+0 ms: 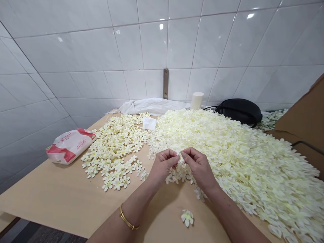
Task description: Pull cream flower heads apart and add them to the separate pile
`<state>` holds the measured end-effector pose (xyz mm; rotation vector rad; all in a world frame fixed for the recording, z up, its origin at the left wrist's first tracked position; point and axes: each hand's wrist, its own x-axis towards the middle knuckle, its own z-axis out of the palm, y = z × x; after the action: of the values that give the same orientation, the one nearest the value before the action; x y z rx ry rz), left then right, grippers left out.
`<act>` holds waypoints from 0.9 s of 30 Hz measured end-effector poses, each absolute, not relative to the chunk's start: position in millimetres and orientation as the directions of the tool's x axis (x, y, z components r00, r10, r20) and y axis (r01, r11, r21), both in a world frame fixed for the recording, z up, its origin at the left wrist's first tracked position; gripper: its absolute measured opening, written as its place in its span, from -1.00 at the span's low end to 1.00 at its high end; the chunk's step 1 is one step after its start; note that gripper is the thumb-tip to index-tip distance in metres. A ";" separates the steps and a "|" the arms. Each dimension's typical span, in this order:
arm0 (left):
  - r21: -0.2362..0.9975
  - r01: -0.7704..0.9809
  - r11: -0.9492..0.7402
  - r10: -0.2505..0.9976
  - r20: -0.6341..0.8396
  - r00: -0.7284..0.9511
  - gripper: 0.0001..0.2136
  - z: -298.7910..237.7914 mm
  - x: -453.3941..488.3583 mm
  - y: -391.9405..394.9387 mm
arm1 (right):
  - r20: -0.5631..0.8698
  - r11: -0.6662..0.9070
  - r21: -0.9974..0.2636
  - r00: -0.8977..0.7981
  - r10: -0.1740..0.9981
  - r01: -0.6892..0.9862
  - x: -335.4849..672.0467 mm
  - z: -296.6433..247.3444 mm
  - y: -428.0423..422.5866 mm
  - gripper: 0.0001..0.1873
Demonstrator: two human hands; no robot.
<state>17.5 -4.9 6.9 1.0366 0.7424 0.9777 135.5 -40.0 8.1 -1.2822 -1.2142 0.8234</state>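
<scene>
My left hand (pixel 163 164) and my right hand (pixel 198 165) meet over the table's middle, fingertips pinched on one small white artificial flower (pixel 180 158) between them. The fingers partly cover it. Right behind and to the right spreads a large heap of pale yellow-white artificial flowers (pixel 240 152). To the left lies a smaller, flatter pile of similar flowers (pixel 118 141), some with yellow centres. A single loose flower (pixel 187 217) rests on the table just below my hands. A gold bangle is on my left wrist.
A red-and-white tissue pack (pixel 71 145) lies at the left on the brown tabletop (pixel 63 192). White paper (pixel 149 123) sits between the piles. Farther back are a white plastic sheet (pixel 154 106), a white cylinder (pixel 196 100) and a black bag (pixel 239 111). Cardboard (pixel 301 125) stands right, before a tiled wall.
</scene>
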 end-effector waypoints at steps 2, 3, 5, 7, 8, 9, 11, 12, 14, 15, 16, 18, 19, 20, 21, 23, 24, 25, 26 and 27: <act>0.870 -0.388 0.304 0.888 -0.112 0.445 -0.80 4.6 19.4 -4.8 | 0.133 0.124 -0.991 0.217 0.967 0.056 134.8 8.2 -39.2 -0.76; 0.829 -0.424 0.365 0.869 -0.139 0.476 -0.78 3.3 20.3 -4.6 | 0.109 0.112 -0.994 0.209 0.972 -0.002 134.1 8.5 -39.0 -0.75; 0.753 -0.467 0.464 0.823 -0.172 0.541 -0.76 1.1 21.4 -4.2 | 0.077 0.096 -0.991 0.188 0.979 -0.094 132.5 9.7 -39.2 -0.74; 0.696 -0.488 0.528 0.778 -0.166 0.605 -0.76 -0.3 21.9 -3.9 | 0.070 0.095 -0.986 0.176 0.982 -0.140 131.3 11.3 -40.3 -0.73; 0.673 -0.495 0.549 0.759 -0.154 0.633 -0.76 -0.7 22.0 -3.9 | 0.075 0.101 -0.984 0.175 0.982 -0.150 131.1 12.0 -41.1 -0.73; 0.654 -0.500 0.567 0.741 -0.141 0.656 -0.76 -0.9 22.0 -4.0 | 0.084 0.111 -0.982 0.177 0.981 -0.153 131.1 12.6 -41.9 -0.73; 0.633 -0.496 0.595 0.711 -0.126 0.692 -0.76 -0.9 22.1 -4.4 | 0.110 0.140 -0.980 0.196 0.974 -0.143 131.8 13.0 -43.2 -0.75; 0.631 -0.487 0.604 0.697 -0.123 0.706 -0.76 -0.6 22.1 -4.5 | 0.125 0.154 -0.979 0.207 0.970 -0.130 132.4 12.7 -43.6 -0.75; 0.646 -0.468 0.603 0.686 -0.120 0.717 -0.76 0.4 22.0 -4.5 | 0.162 0.186 -0.979 0.239 0.957 -0.080 133.8 11.0 -43.5 -0.76; 0.667 -0.459 0.586 0.691 -0.116 0.713 -0.76 1.1 21.9 -4.3 | 0.185 0.202 -0.979 0.256 0.949 -0.041 134.7 9.7 -43.1 -0.76; 0.697 -0.450 0.558 0.704 -0.111 0.701 -0.76 1.8 21.7 -3.9 | 0.210 0.217 -0.976 0.271 0.939 0.005 135.5 8.3 -42.6 -0.76; 0.760 -0.434 0.484 0.747 -0.100 0.658 -0.77 2.8 21.1 -2.5 | 0.265 0.245 -0.964 0.299 0.917 0.103 137.2 5.6 -41.3 -0.77; 0.787 -0.424 0.448 0.768 -0.096 0.633 -0.79 3.0 20.7 -1.6 | 0.289 0.254 -0.956 0.311 0.905 0.148 138.0 4.6 -40.8 -0.77; 0.808 -0.417 0.416 0.789 -0.093 0.607 -0.80 2.8 20.4 -0.6 | 0.308 0.258 -0.947 0.318 0.897 0.190 138.7 3.9 -40.4 -0.77; 0.826 -0.411 0.386 0.809 -0.088 0.581 -0.80 2.1 20.0 0.4 | 0.322 0.256 -0.939 0.321 0.891 0.230 139.2 3.7 -40.2 -0.77; 0.856 -0.401 0.326 0.846 -0.075 0.528 -0.80 -0.1 19.5 2.3 | 0.361 0.257 -0.912 0.332 0.871 0.319 139.8 4.5 -40.5 -0.80; 0.869 -0.395 0.297 0.864 -0.068 0.499 -0.80 -1.3 19.2 3.1 | 0.400 0.267 -0.887 0.339 0.851 0.377 139.9 5.2 -41.0 -0.84; 0.881 -0.388 0.272 0.880 -0.064 0.471 -0.80 -2.5 18.8 3.9 | 0.456 0.286 -0.849 0.344 0.821 0.443 139.7 6.1 -41.7 -0.88; 0.889 -0.383 0.252 0.895 -0.063 0.443 -0.79 -3.4 18.4 4.6 | 0.523 0.314 -0.799 0.335 0.784 0.513 139.4 6.9 -42.4 -0.91; 0.893 -0.380 0.239 0.907 -0.066 0.416 -0.79 -4.0 17.8 5.2 | 0.593 0.349 -0.739 0.309 0.744 0.576 138.9 7.4 -43.0 -0.92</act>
<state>17.8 5.2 -4.0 0.9444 0.6789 0.9797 138.9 -43.0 7.4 -1.3234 -1.3649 0.1697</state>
